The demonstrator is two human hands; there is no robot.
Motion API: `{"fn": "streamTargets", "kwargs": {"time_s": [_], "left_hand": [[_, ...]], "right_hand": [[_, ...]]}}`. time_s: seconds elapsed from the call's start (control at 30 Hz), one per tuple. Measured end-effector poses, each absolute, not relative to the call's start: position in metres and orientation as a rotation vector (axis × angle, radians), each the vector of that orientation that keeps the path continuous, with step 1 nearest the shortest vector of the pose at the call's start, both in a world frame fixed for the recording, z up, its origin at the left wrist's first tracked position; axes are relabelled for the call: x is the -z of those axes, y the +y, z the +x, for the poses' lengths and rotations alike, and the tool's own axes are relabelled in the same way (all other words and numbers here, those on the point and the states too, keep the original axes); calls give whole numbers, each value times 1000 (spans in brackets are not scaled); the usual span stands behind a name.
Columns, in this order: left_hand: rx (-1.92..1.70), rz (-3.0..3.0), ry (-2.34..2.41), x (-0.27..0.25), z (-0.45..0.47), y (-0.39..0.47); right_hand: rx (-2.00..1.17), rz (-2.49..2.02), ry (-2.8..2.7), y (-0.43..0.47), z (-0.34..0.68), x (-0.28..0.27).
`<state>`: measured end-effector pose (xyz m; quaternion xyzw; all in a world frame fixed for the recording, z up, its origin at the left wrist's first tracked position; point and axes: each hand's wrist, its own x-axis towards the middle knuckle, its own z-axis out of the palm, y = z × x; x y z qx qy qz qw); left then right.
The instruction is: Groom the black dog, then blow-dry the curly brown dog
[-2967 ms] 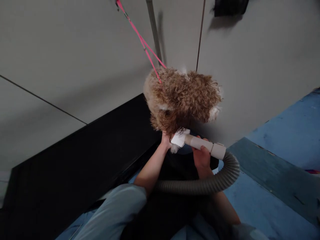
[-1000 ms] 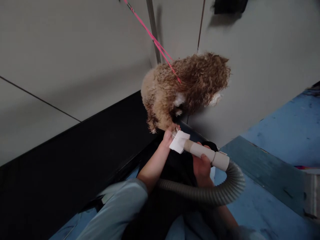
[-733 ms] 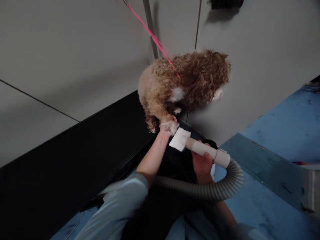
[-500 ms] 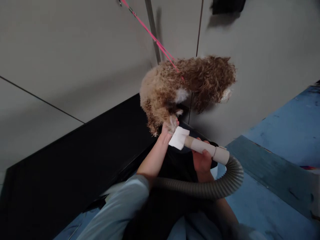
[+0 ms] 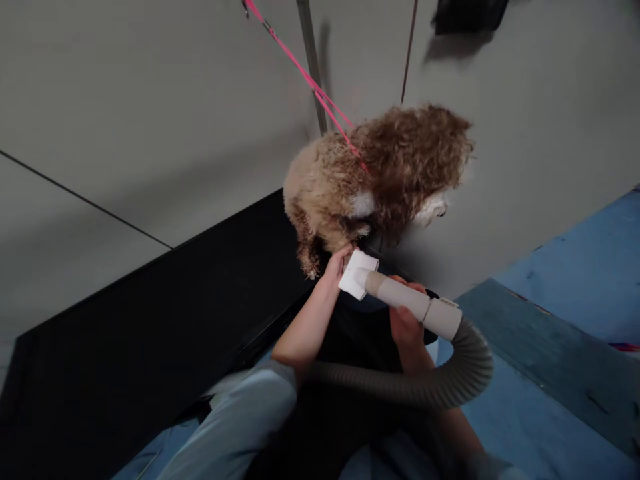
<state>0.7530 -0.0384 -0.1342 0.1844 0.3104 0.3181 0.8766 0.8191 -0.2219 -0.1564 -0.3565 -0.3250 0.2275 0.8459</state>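
A curly brown dog [image 5: 380, 160] with white patches stands at the end of a black table [image 5: 165, 287], its head turned to the right. A pink leash [image 5: 310, 80] runs from its neck area up to the left. My left hand [image 5: 340, 263] is closed around one of the dog's legs near the paw; the white nozzle partly hides that grip. In my right hand [image 5: 407, 323] is the light grey handle of a pet dryer [image 5: 405, 298]. Its flat white nozzle [image 5: 359, 274] points at the held leg, close to my left fingers.
A ribbed grey hose [image 5: 425, 387] loops from the handle back under my forearms. Behind the dog are a grey wall [image 5: 150, 87] and a metal post [image 5: 311, 60]. A black object [image 5: 470, 15] hangs at upper right. Blue flooring [image 5: 590, 233] lies to the right.
The dog's head has lowered and turned, so more of its white muzzle shows. The nozzle has tilted slightly and now covers more of the held paw. Both hands keep their grips.
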Motion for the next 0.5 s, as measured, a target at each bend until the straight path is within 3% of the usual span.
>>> {"fn": "streamTargets", "kwargs": {"time_s": [0.23,0.5], "left_hand": [[-596,391,702,148,748,-56],[-997,384,605,146,747,-61]], "right_hand": [[-445,-932,-805,-234,823,163],[-471,-937,-743,-243,820,163]]}}
